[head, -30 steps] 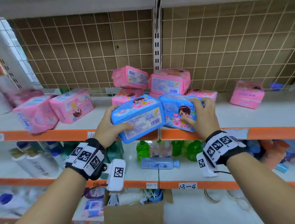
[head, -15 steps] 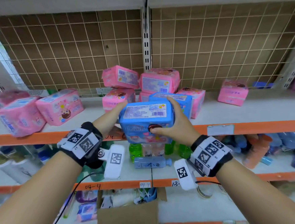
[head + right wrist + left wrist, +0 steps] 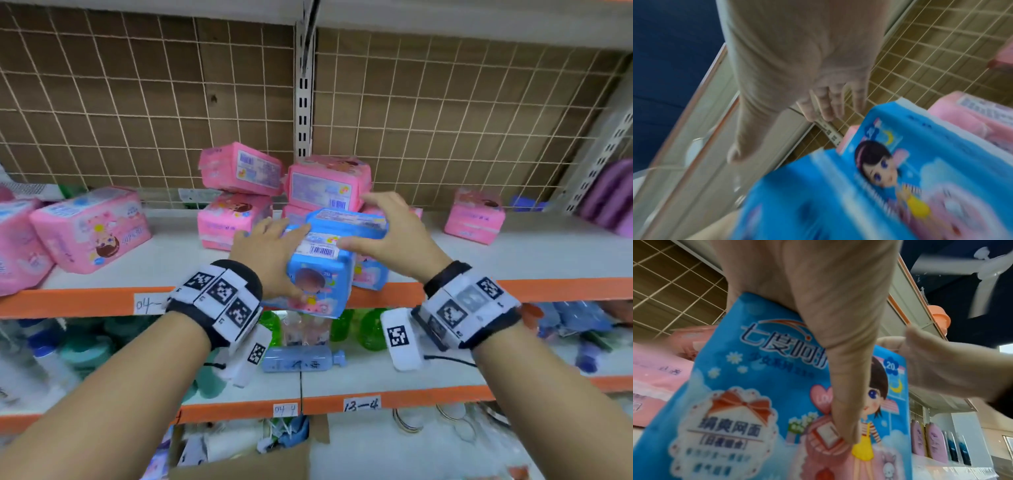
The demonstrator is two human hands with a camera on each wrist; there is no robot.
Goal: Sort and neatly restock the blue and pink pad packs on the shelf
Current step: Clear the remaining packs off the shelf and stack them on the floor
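Observation:
Two blue pad packs stand at the front edge of the white shelf [image 3: 513, 253]. My left hand [image 3: 274, 253] grips the front blue pack [image 3: 318, 284], which overhangs the orange lip; its thumb [image 3: 844, 386] presses down the printed face. The second blue pack [image 3: 346, 222] sits right behind it. My right hand [image 3: 394, 236] hovers over both with fingers [image 3: 828, 104] straight, thumb near the front pack's barcode. Pink packs [image 3: 239, 168] are piled loosely behind.
More pink packs lie at the left [image 3: 92, 226] and one at the right [image 3: 474, 216]. A wire grid backs the shelf. The shelf below holds green bottles [image 3: 370, 329] and a lying blue bottle [image 3: 301, 358]. A cardboard box [image 3: 246, 459] stands lowest.
The two blue packs were held side by side; now one stands in front of the other at the shelf edge. My right hand let go and lifted, opening over them.

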